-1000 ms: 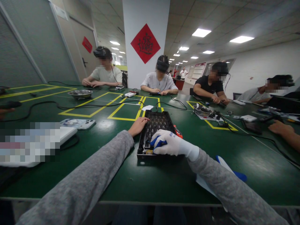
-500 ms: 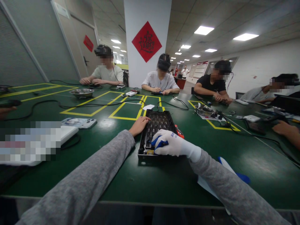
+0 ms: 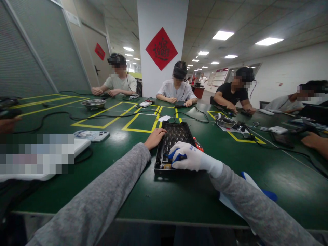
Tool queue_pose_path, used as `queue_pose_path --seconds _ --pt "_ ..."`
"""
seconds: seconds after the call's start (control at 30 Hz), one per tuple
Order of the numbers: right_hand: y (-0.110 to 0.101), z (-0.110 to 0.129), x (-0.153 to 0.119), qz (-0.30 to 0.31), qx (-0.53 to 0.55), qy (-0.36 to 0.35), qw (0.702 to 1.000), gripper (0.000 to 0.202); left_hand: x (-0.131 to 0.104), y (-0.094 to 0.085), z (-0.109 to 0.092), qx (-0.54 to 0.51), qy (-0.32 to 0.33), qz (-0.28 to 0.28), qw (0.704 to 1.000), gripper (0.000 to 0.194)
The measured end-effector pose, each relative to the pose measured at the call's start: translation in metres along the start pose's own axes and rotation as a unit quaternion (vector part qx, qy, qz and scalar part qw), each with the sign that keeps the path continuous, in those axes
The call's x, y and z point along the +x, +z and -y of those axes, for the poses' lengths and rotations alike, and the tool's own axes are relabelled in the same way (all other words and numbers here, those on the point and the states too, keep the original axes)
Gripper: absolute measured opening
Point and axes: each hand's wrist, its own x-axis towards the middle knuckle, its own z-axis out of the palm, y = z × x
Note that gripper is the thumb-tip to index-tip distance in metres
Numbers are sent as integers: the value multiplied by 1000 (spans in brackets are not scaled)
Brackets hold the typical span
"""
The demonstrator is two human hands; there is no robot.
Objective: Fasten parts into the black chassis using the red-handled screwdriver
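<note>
A shallow black rectangular case [image 3: 160, 160] lies on the green table in front of me, with many small metallic pieces in rows inside it. My bare left hand [image 3: 155, 138] is at its left rim, fingers laid over the edge. Inside the near part of the case is my right hand [image 3: 188, 157], in a white glove with blue fingertips. Its fingers are curled and pressed together; whatever they pinch is hidden. A yellowish piece [image 3: 167, 166] sits in the near compartment beside the gloved fingers. Past the right rim a red-orange object [image 3: 198, 145] shows, partly covered.
A second blue-and-white glove [image 3: 258, 188] lies near my right forearm. To the left are a phone [image 3: 96, 136] and a white device [image 3: 81, 147]. Metal bowls [image 3: 93, 104] and cables [image 3: 57, 113] are farther off. Several people sit around the table [image 3: 143, 201].
The view has shifted slightly, so the scene sits a little lower and to the right. Both my hands keep nearly the same place on the case.
</note>
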Motion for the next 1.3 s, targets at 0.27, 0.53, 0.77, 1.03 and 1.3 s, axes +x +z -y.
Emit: queue_pose_path --seconds 0.27,0.53,0.77,1.03,1.3 --pt "1 -4 -1 11 2 -1 1000 15 0 0 0 7 5 0 1000 37" --pt "2 -3 0 0 -4 -10 1000 14 1 0 3 8 10 0 1000 37" --pt "2 -5 0 9 1 -11 1000 13 2 0 2 8 3 3 1000 37" --pt "1 -3 -1 8 -8 -3 1000 15 1 0 0 5 -2 5 1000 37" --pt "1 -3 -1 9 -9 -10 1000 16 1 0 0 7 -1 7 1000 37"
